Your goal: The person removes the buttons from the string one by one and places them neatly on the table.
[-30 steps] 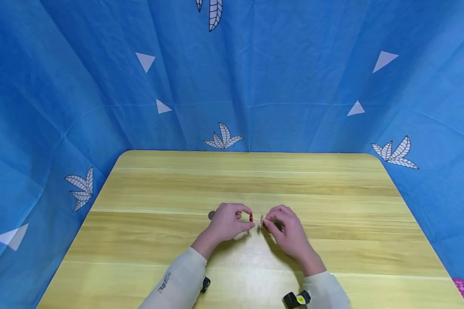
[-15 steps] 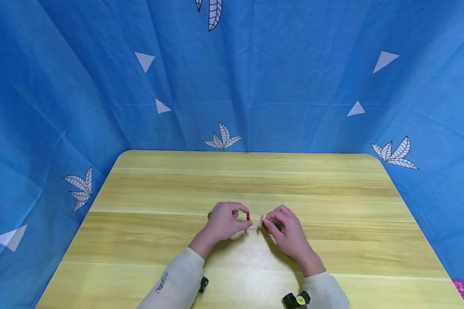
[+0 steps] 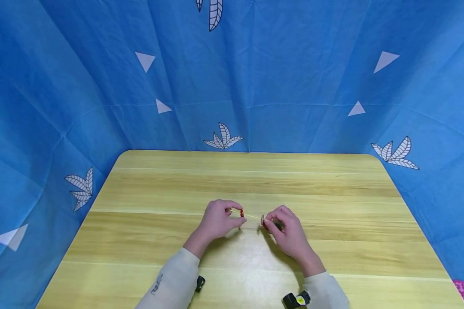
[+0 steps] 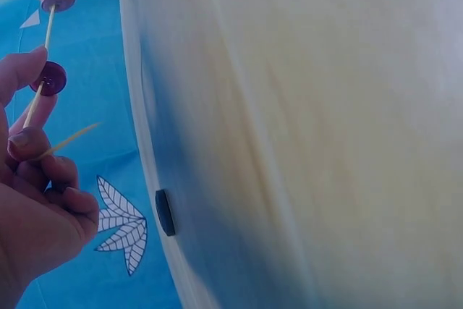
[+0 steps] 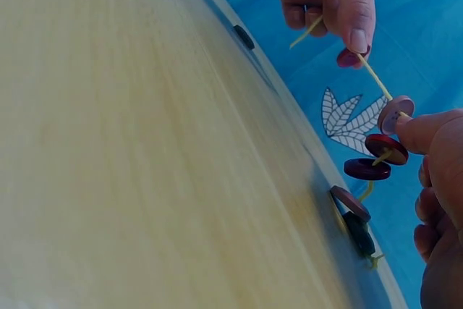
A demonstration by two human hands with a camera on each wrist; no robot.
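In the head view my left hand [image 3: 217,221] holds a red button [image 3: 242,213] upright between thumb and forefinger. A yellow string [image 5: 377,83] runs through this button, and its free end sticks out of the left hand's curled lower fingers in both wrist views. Across a short gap, my right hand [image 3: 288,229] pinches a pinkish-brown button [image 5: 394,113] threaded on the same string. Below that one, several more hang in a row in the right wrist view, among them a dark maroon button [image 5: 367,169] and a dark green button [image 5: 358,233] by the string's lower end.
A loose dark button [image 4: 166,213] lies on the wooden table [image 3: 251,176], beyond the left hand; in the head view that hand hides it. A blue curtain [image 3: 294,77] with leaf prints stands behind the table. Small black wrist cameras [image 3: 292,300] sit below both sleeves.
My left hand has drawn away to the left and slightly back with the red button, baring more string between the hands. My right hand stays in place. The loose button has become hidden.
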